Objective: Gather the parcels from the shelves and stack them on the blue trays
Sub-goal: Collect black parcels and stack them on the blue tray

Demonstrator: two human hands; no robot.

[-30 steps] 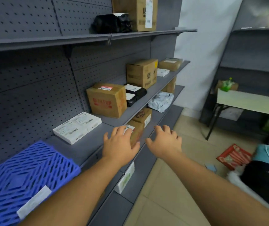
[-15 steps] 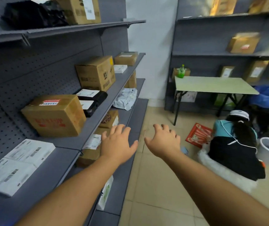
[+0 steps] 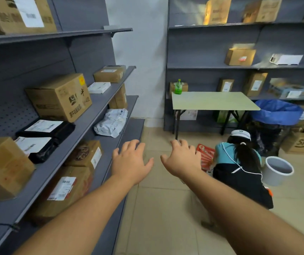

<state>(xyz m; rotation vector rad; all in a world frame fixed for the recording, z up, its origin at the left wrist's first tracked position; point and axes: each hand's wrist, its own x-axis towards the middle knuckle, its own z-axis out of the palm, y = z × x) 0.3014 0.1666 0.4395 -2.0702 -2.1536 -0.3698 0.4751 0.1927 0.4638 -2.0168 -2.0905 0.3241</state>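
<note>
Grey shelving (image 3: pixel 85 126) runs along the left wall, carrying the parcels. On the middle shelf, from its near end: a cardboard box (image 3: pixel 2 168) at the front edge, two black mailers (image 3: pixel 44 137) with white labels lying one beside the other, a large printed carton (image 3: pixel 61 98), a flat white packet (image 3: pixel 99 87) and a small brown box (image 3: pixel 109 74) at the far end. On the shelf below sit two labelled cartons (image 3: pixel 68 188) (one behind the other) and a crumpled white poly bag (image 3: pixel 111 123) near the far end.

Left hand (image 3: pixel 131 162): palm down, fingers spread and slightly bent, holding nothing, off the front edge of the lower shelf. Right hand (image 3: pixel 182 161): likewise empty, fingers apart, over the tiled floor.

Further right, a pale green table (image 3: pixel 213 101) bears a green bottle (image 3: pixel 178 87) at its far left corner. A person in a white cap (image 3: pixel 240 134) crouches beside it. A grey bin (image 3: pixel 278 170) stands just beside that person. More boxes fill the back shelves (image 3: pixel 212 67).
</note>
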